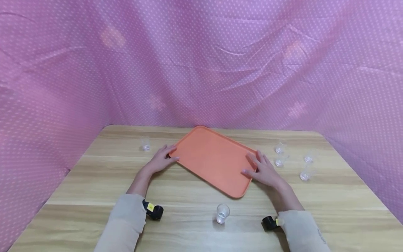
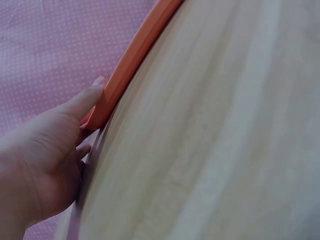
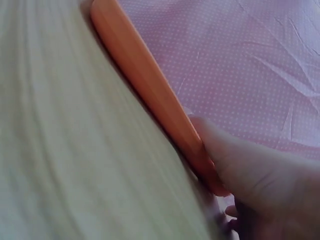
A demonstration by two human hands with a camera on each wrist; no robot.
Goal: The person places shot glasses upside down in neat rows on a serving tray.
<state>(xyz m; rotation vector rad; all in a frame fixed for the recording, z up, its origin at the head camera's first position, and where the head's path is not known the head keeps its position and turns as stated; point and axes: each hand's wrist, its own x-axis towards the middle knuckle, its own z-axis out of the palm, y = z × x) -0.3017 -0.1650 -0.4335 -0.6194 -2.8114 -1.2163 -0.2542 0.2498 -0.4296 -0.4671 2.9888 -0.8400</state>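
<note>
An orange rectangular tray [image 1: 214, 157] sits at an angle over the far middle of the wooden table, its near right corner pointing toward me. My left hand [image 1: 160, 159] grips its left corner; in the left wrist view the thumb [image 2: 90, 100] lies over the rim and fingers show below the tray edge. At the opposite end my right hand [image 1: 264, 169] holds the right edge, thumb over the rim in the right wrist view, other fingers partly hidden. Whether the tray is fully off the table I cannot tell. A small clear glass [image 1: 222, 214] stands upright in front of it.
Another small clear glass [image 1: 146, 144] stands left of the tray. Several more, including one glass [image 1: 279, 160] close to my right hand and one glass [image 1: 304, 175] farther right, stand on the table [image 1: 189, 217]. A pink dotted curtain [image 1: 207, 70] hangs around the table.
</note>
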